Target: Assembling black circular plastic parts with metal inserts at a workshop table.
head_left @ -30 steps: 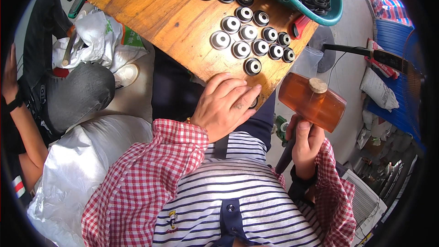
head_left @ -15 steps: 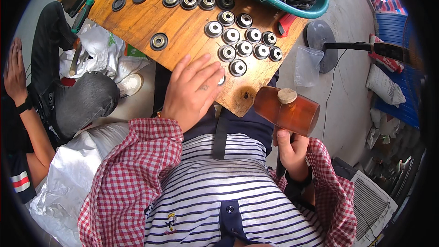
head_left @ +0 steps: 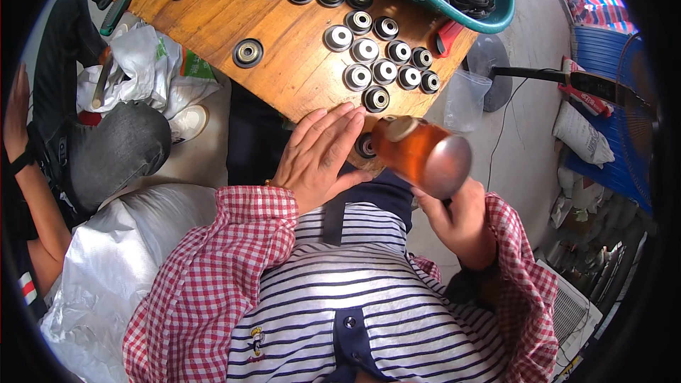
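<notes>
- Mallet [head_left: 424,156] is what I hold: a big orange hammer with a round, shiny face. My right hand [head_left: 460,221] is wrapped tight around its handle, low by my belly. The head hangs just over the near edge of the wooden surface [head_left: 284,81].
- Under the head sits one small round wheel [head_left: 364,146], black with a pale middle. It lies at the very edge of the wood, and the hammer hides part of it, so I cannot tell if they touch.
- My left hand [head_left: 320,156] lies flat on the wood, fingers stretched out and together. It holds nothing. The fingertips are just beside the small wheel.
- I think this is the hitting step: one wheel is set out alone for the hammer.
- A good hit needs the flat face to land square on the wheel's middle. My fingertips are very near, so they could get hurt if the head slips sideways.
- Farther up the wood is a bunch of wheels [head_left: 386,64] like it, packed in neat rows. One more wheel [head_left: 248,52] lies alone to the left.
- A green tub [head_left: 454,14] full of black rings stands at the far right corner.
- Another person sits on my left, with a knee in grey trousers [head_left: 117,152] next to white plastic bags [head_left: 142,74].
</notes>
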Demonstrator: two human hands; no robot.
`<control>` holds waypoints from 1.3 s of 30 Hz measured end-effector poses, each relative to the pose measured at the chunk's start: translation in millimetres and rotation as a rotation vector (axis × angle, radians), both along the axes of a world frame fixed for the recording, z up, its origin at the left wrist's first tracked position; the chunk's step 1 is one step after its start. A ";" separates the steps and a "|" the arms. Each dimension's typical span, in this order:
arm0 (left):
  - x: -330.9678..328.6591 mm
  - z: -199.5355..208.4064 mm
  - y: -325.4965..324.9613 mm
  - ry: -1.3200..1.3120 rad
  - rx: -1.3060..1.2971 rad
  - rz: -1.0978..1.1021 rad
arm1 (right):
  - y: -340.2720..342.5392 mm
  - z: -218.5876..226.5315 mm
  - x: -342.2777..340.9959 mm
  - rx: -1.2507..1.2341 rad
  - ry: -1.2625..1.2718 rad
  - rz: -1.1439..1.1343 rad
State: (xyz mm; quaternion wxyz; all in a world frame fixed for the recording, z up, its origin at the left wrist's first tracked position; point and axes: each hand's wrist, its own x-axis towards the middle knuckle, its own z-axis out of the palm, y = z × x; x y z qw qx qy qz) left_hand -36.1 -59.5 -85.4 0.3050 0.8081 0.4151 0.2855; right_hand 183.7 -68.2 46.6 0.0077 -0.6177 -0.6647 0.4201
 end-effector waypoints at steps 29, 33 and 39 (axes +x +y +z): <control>-17.0 56.8 109.1 0.240 0.294 0.193 | -68.1 -45.1 28.5 0.114 0.569 -0.660; 29.9 45.7 68.9 0.145 0.180 -0.005 | -66.1 -44.5 23.1 0.126 0.575 -0.664; 8.0 14.1 17.1 -0.006 0.026 -0.089 | -47.9 -30.3 11.0 0.248 0.311 -0.354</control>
